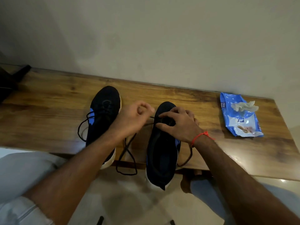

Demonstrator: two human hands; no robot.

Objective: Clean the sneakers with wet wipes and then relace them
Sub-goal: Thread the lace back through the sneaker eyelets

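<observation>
While the wiping looks finished, judging by the crumpled used wipe [244, 106] lying on the blue wet-wipe pack [240, 117] at the right of the wooden tabletop [48, 101], the work at frame centre is relacing. Two dark sneakers stand side by side with toes pointing to the wall: the left sneaker [103, 111] already carries its lace, its loose ends trailing off its left side, while the right sneaker [162, 148] is the one in hand, heel overhanging the near edge. The left hand [134, 117] is curled, its fingers apparently pinching the black lace [126, 153] and drawing it leftward, probably to pull slack through an eyelet; the rest of the lace loops down over the tabletop edge between the shoes. The right hand [178, 122], a red thread at its wrist, lies over the shoe's throat with fingers bent on the upper, seemingly steadying it and guiding the lace at the eyelets.
</observation>
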